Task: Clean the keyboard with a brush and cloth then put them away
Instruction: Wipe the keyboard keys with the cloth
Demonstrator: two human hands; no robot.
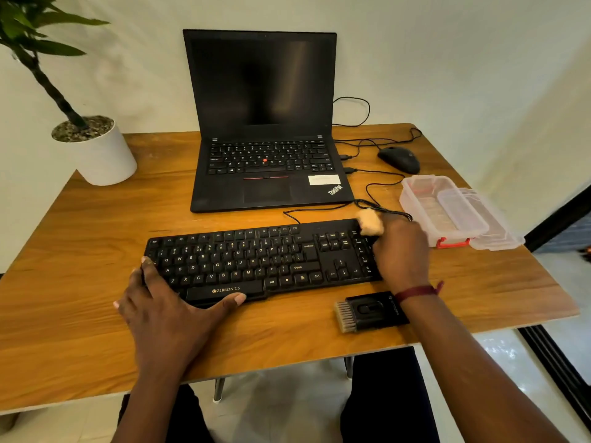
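On the wooden tabletop (96,251), a black keyboard (256,260) lies in the front middle, with its long side toward the person. The left hand (169,311) rests flat on the lower left corner of the keyboard. Its fingers are straight and spread, holding nothing, and the thumb lies along the front edge just under the space bar. The right hand (401,254) is over the number pad at the right end of the keyboard. It grips a small beige cloth (370,222), which shows beyond the fingers and touches the far right corner of the keyboard. A dark red thread (415,290) is around the right wrist.

The brush (367,311) lies on the tabletop just in front of the right end of the keyboard, partly under the right forearm. It has a black body, and its pale bristles point to the left.

To the right of the keyboard stands a clear plastic box (412,187) with a red latch. It is open, and its clear lid (499,231) leans against its right side, near the tabletop edge.

Behind the keyboard an open black laptop (265,123) has a dark screen. A black mouse (399,158) lies to its right, with thin black cables (383,172) running between them. At the far left corner stands a white pot (102,155) with a green plant (28,36).
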